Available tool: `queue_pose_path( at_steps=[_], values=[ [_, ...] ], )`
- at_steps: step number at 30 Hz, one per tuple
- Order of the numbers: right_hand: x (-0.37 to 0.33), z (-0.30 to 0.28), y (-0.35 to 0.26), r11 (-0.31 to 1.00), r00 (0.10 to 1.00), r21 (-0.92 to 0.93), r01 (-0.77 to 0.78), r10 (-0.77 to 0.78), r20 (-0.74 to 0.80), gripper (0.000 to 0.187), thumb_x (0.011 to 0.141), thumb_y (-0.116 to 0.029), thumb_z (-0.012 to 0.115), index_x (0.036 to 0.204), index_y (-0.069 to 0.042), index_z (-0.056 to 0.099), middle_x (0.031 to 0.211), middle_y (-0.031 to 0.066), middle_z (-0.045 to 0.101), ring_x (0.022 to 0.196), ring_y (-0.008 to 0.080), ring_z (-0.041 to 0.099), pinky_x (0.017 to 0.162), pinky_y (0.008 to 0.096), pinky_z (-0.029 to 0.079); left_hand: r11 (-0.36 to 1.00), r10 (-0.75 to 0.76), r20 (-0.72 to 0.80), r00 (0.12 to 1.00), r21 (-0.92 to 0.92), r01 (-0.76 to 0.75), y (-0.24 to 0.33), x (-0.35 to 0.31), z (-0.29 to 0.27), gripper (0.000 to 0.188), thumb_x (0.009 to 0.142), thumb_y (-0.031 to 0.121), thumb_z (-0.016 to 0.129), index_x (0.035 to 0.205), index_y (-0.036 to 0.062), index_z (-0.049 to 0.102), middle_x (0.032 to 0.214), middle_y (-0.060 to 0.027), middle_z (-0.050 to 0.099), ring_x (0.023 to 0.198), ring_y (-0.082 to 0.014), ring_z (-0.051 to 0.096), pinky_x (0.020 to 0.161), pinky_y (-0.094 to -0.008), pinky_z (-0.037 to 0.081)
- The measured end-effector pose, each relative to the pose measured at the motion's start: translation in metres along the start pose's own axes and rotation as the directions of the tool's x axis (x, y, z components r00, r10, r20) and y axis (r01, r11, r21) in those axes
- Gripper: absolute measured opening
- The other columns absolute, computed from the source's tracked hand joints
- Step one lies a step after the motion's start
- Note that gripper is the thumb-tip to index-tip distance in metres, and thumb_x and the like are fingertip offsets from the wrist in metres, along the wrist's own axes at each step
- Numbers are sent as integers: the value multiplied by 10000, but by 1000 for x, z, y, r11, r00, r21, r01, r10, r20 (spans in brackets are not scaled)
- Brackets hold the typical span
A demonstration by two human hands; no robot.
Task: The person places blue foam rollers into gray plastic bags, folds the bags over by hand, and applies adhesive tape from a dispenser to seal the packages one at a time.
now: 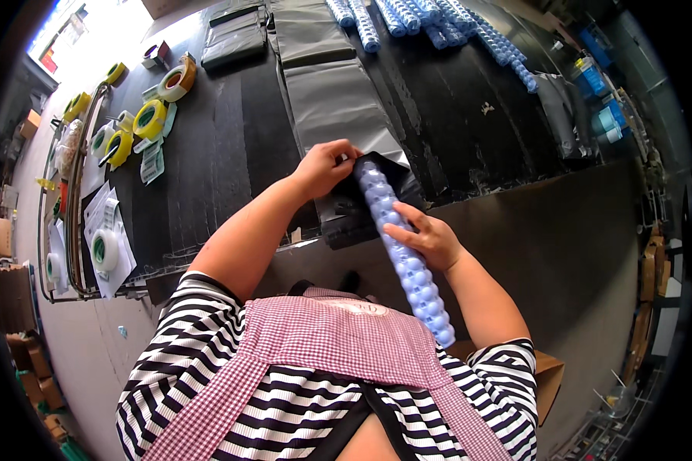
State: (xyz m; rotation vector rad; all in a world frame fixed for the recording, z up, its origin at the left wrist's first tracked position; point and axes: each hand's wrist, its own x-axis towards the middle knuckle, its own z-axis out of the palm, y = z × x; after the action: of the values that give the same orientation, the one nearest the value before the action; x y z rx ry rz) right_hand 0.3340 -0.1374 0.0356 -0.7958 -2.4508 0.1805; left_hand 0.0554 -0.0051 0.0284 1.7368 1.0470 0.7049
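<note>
In my right hand [432,240] is a long light-blue knobbly roll [409,265], gripped around its middle with thumb and fingers. It slants from the table edge down toward my apron. Its far end sits in the black mouth of a grey plastic mailing bag [388,157]. My left hand [329,167] is closed in a pinch on the rim of that bag, beside the roll's tip. How deep the roll reaches inside cannot be made out.
More grey bags [315,84] run in a strip up the black table [231,146]. Several blue rolls [438,23] lie at the far right. Tape rolls [150,119] and label sheets [152,161] stand at the left. An open cardboard box [548,376] is low at my right.
</note>
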Motion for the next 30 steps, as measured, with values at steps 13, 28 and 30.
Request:
queue_pose_path(
  at_steps=[13, 28, 30],
  values=[
    [35, 56, -15, 954, 933, 121, -275, 295, -208, 510, 863, -53, 685, 1361, -131, 611, 1358, 198, 560, 1049, 357, 682, 871, 392, 581, 844, 469, -74, 880, 331, -422, -16, -4, 5, 152, 853, -22, 613, 985, 55, 617, 1196, -104, 710, 1047, -351, 663, 902, -409, 537],
    [44, 52, -18, 401, 646, 624, -671, 730, 226, 1182, 780, -45, 816, 1651, -138, 23, 1295, 154, 587, 1106, 259, 622, 894, 354, 504, 867, 470, -180, 864, 278, -414, -4, 0, 12, 120, 882, -2, 615, 978, 70, 606, 1096, -84, 708, 1011, -324, 644, 915, -416, 496],
    [74, 58, -6, 483, 528, 241, -842, 829, 182, 1209, 704, -198, 903, 1634, -115, 136, 1241, 195, 617, 1093, 378, 629, 883, 424, 514, 890, 417, -139, 898, 265, -372, -6, -3, 11, 126, 878, -6, 616, 982, 63, 627, 1023, -93, 702, 1002, -323, 649, 915, -416, 495]
  ],
)
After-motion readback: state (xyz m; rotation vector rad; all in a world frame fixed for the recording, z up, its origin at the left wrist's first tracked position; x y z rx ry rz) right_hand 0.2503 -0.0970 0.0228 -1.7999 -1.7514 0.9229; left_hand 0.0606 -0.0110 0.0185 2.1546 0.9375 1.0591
